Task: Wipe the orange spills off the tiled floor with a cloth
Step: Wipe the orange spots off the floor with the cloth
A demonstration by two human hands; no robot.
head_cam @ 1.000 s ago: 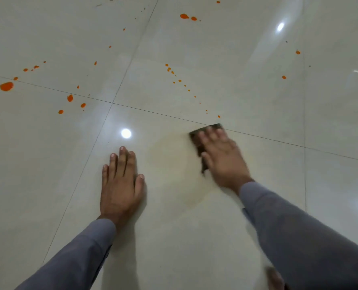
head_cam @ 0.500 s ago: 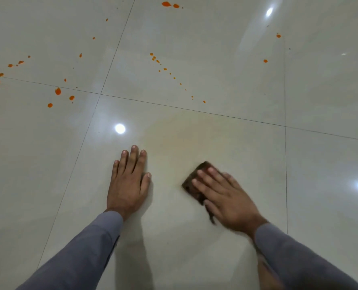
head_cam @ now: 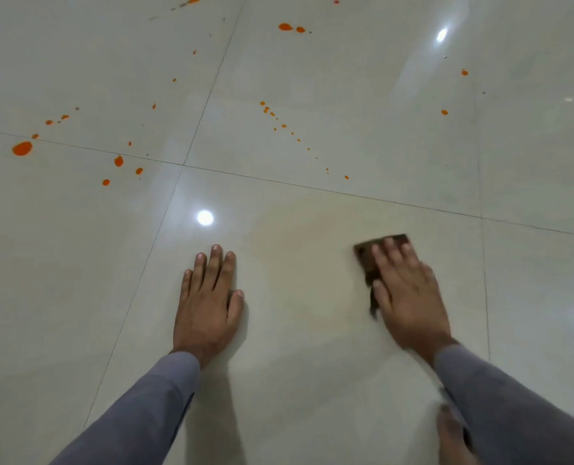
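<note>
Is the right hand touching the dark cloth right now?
Touching. The head view shows the right hand lying flat on the dark cloth, straight fingers spread over it, pressing it to the tiled floor.

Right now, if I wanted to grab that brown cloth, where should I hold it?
Probably the far left corner of the cloth, coming from the left. It lies flat on the floor, and the right hand covers the rest.
</note>
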